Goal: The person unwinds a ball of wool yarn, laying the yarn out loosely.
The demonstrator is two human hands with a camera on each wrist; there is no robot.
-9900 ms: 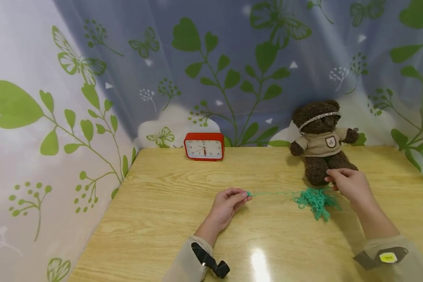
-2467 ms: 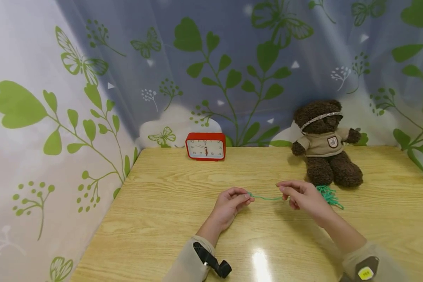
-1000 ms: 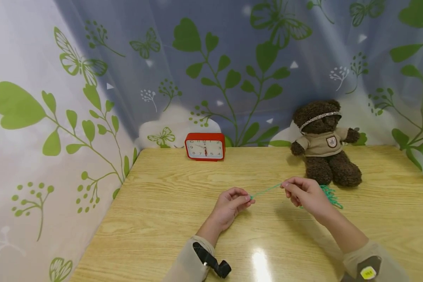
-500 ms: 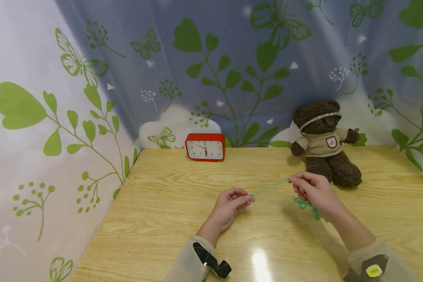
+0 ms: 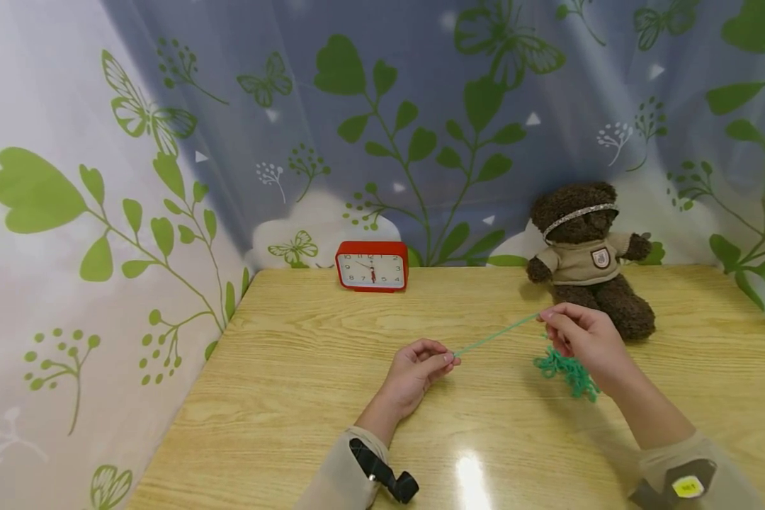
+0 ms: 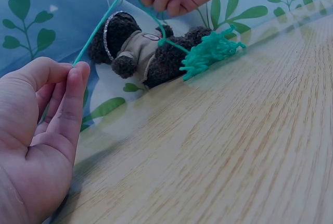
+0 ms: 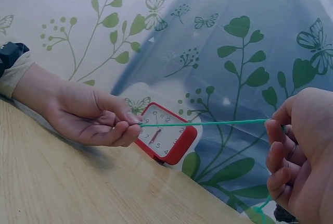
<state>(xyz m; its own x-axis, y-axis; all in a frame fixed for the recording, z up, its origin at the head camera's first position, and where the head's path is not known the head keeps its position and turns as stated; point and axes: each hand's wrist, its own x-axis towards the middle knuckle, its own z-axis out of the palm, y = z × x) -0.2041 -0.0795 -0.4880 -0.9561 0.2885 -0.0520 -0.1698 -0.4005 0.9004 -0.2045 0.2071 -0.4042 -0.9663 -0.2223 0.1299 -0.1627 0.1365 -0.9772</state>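
Note:
Between thumb and index finger, my left hand [image 5: 414, 372] pinches the end of a green strand of yarn [image 5: 494, 336]. Farther right and a little higher, my right hand [image 5: 586, 343] pinches the same strand, which runs straight and taut between the two hands. From the right fingertips the yarn hangs down in the left wrist view to a tangled green heap of yarn [image 6: 210, 52] on the table. In the head view this heap lies under and left of the right hand, which partly covers it.
A brown teddy bear [image 5: 576, 262] in a beige sweater sits at the back right, its legs behind the right hand. At the back edge of the wooden table [image 5: 306, 340] stands a red alarm clock [image 5: 372, 266]. A leaf-patterned curtain [image 5: 382, 127] hangs behind.
Over the last second my right hand has moved right and up, lengthening the taut strand between the hands and uncovering more of the heap. The left hand has stayed nearly still.

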